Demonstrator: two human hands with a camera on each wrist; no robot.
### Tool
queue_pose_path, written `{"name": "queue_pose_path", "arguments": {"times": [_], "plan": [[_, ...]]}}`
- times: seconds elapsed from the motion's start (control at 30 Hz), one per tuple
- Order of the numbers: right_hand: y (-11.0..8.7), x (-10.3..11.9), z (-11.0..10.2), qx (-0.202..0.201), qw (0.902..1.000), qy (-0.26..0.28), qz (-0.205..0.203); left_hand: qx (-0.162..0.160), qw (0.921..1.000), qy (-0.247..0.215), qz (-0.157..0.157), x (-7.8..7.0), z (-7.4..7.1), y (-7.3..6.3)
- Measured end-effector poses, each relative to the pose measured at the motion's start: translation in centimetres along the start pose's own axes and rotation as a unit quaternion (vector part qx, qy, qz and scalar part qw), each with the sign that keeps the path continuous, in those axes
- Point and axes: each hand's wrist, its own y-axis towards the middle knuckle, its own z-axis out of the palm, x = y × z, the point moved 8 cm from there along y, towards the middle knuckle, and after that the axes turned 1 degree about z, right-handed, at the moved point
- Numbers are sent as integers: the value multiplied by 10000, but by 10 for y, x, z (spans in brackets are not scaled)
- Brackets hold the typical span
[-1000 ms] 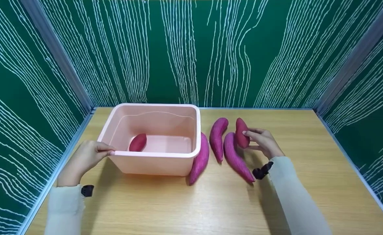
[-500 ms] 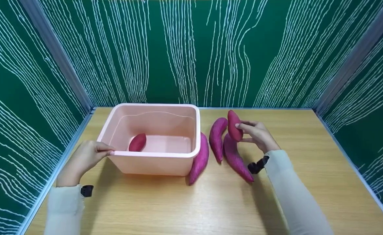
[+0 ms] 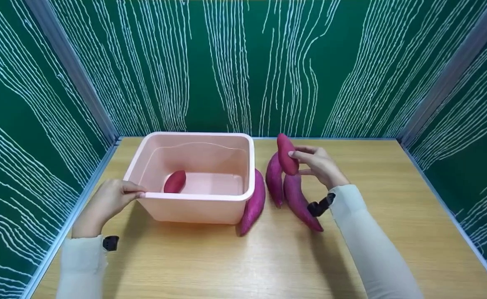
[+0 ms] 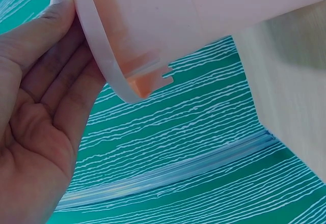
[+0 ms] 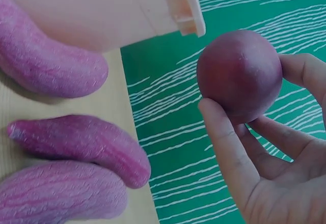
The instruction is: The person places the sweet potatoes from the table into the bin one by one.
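Observation:
My right hand (image 3: pixel 320 165) pinches a reddish sweet potato (image 3: pixel 286 154) between thumb and fingers, above the table and right of the pink plastic bin (image 3: pixel 202 209). At the bin's near left corner my left hand (image 3: pixel 109 203) grips the rim; the left wrist view shows thumb and fingers on either side of that rim (image 4: pixel 94 35). Inside the bin lies another red sweet potato (image 3: pixel 175 181). Longer purple sweet potatoes rest on the table: one (image 3: pixel 253 205) against the bin's right side, one (image 3: pixel 274 182) partly behind the held one, and one (image 3: pixel 299 205) nearest my right wrist.
The wooden table (image 3: pixel 218 261) is enclosed by green panels (image 3: pixel 227 66) with white wavy lines, at the back and both sides. Metal posts (image 3: pixel 77 70) stand at the corners. The bin's right wall rises between the held sweet potato and the bin's inside.
My right hand has lifted the red sweet potato and carried it left toward the bin, passing over the purple ones. The left hand and the bin have stayed in place.

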Motion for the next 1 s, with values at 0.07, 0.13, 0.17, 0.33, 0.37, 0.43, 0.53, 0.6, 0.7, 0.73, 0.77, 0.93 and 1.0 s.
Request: {"name": "queue_pose_path", "arguments": {"times": [0.07, 0.13, 0.17, 0.33, 0.37, 0.43, 0.53, 0.6, 0.7, 0.73, 0.77, 0.93, 1.0], "plan": [[0, 5, 4, 6, 10000, 27, -26, 7, 10000, -1, -6, 0, 0, 0], [-1, 9, 8, 47, 9999, 81, -62, 15, 10000, 7, -4, 0, -1, 0], [-1, 11, 11, 55, 9999, 110, -70, 22, 10000, 8, -9, 0, 0, 0], [-1, 19, 21, 134, 9998, 123, -127, 47, 10000, 45, 16, -1, 0, 0], [-1, 21, 23, 148, 9997, 106, -138, 55, 10000, 36, 8, -1, 0, 0], [-1, 25, 28, 149, 9997, 61, -173, 60, 10000, 13, -5, -1, 0, 1], [-1, 30, 34, 110, 9996, -6, -255, 25, 9999, 57, 88, -2, 0, 0], [-1, 34, 39, 122, 9995, -59, -299, -9, 9998, 81, 167, -3, -1, 0], [0, 38, 46, 159, 9994, -112, -289, -46, 9996, 77, 259, -5, -1, 0], [0, 39, 48, 169, 9994, -117, -269, -56, 9996, 58, 260, -4, -1, 0], [0, 40, 50, 177, 9995, -124, -250, -60, 9996, 42, 255, -4, -1, 0], [1, 46, 61, 233, 9994, -114, -242, -61, 9997, 14, 239, -3, 0, 1], [2, 48, 65, 244, 9994, -96, -240, -50, 9997, 14, 219, -3, 0, 1]]}}
